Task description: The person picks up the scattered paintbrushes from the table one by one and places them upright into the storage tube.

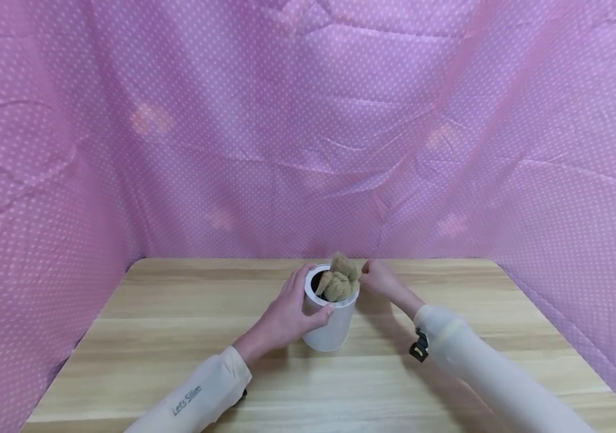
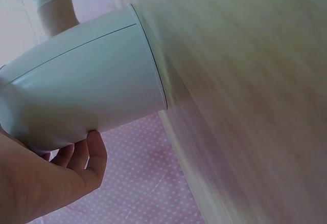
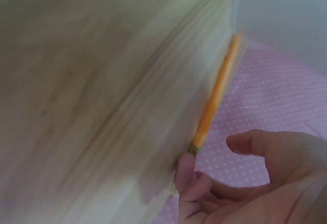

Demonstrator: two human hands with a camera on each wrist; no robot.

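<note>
A white cylindrical canister (image 1: pixel 329 328) stands upright on the table with its top uncovered. Tan, crumpled, gauzy bundles (image 1: pixel 340 282) stick up out of its rim on the right; the interior looks dark. My left hand (image 1: pixel 285 310) holds the canister's left side, thumb across the front and fingers round the back. Behind and to the right of it is my right hand (image 1: pixel 386 282). In the right wrist view, a slim orange stick-like thing (image 3: pixel 217 93) with a dark greenish end lies on the tabletop. A right fingertip is right at that end, with the thumb apart.
The wood-grain table (image 1: pixel 178 337) ends in a back edge just behind the canister. Pink polka-dot cloth (image 1: pixel 286 120) hangs behind the table and along both sides. A dark strap piece (image 1: pixel 419 346) is on the right sleeve.
</note>
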